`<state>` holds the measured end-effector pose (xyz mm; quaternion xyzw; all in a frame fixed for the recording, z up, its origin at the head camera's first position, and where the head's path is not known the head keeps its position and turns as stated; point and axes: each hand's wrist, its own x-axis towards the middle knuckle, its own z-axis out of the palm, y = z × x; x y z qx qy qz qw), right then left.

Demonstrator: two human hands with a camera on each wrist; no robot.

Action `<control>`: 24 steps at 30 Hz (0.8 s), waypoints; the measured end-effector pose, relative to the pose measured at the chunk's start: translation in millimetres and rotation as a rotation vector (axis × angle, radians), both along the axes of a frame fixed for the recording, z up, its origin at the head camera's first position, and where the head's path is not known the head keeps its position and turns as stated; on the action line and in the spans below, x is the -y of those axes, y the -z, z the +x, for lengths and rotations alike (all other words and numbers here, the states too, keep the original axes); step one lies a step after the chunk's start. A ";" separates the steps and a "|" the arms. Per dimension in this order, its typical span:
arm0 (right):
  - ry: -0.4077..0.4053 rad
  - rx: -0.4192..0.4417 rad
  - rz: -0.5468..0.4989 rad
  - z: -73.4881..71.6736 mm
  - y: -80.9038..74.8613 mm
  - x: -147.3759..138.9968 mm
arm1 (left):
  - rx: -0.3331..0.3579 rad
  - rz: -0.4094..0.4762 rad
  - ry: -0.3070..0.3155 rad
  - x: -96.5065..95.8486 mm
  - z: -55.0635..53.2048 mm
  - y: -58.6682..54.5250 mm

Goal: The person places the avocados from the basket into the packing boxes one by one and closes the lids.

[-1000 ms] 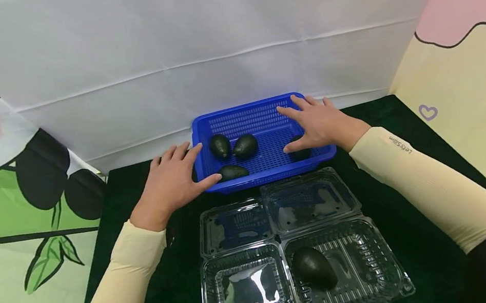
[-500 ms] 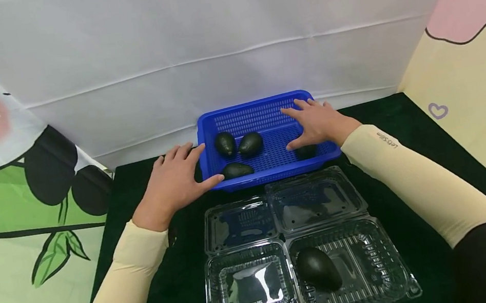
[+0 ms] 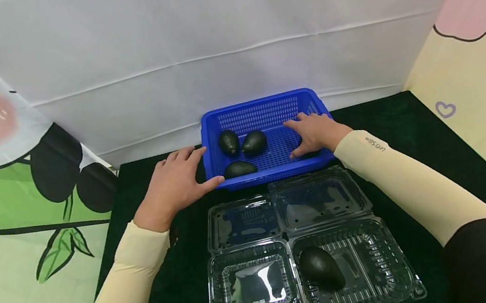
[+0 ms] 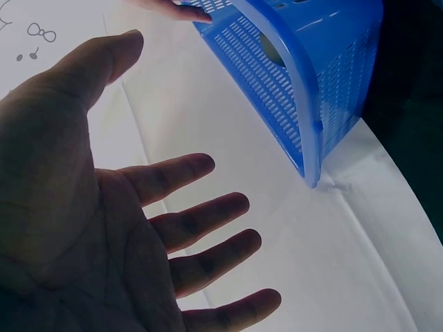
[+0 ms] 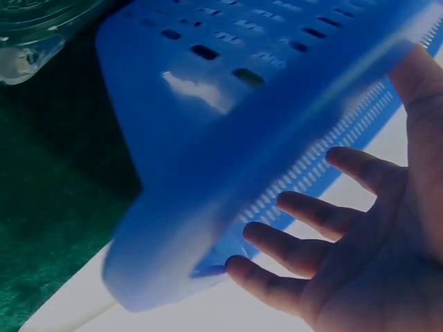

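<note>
Near the left end of the blue basket, my left hand hovers with fingers spread and holds nothing. Its open palm fills the left wrist view. My right hand reaches over the basket's right side, fingers apart, above an avocado that it mostly hides. No grip shows there; the right wrist view has the fingers extended by the basket rim. Other dark avocados lie inside: one upright, one beside it, one at the front.
Two clear hinged plastic boxes lie unfolded in front of the basket. The left box holds no fruit; the right box holds an avocado. Their lids point toward the basket. A white cloth wall rises behind.
My right hand has lowered into the basket's right side and now covers more of the avocado there. The left hand keeps nearly the same place. The head view has shifted slightly.
</note>
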<state>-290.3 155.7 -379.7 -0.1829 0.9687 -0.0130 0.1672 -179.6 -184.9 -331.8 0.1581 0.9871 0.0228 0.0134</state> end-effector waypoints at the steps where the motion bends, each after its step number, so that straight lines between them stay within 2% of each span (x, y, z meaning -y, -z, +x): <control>1: -0.001 0.000 0.004 -0.4 1.3 -0.2 | -0.001 0.000 0.000 0.1 0.1 0.1; 11: -0.036 0.036 0.049 3.3 10.5 1.9 | 0.003 0.005 -0.004 -0.8 3.7 1.7; 24: -0.026 0.109 0.083 7.7 14.8 5.9 | -0.002 0.005 0.001 0.3 4.8 3.6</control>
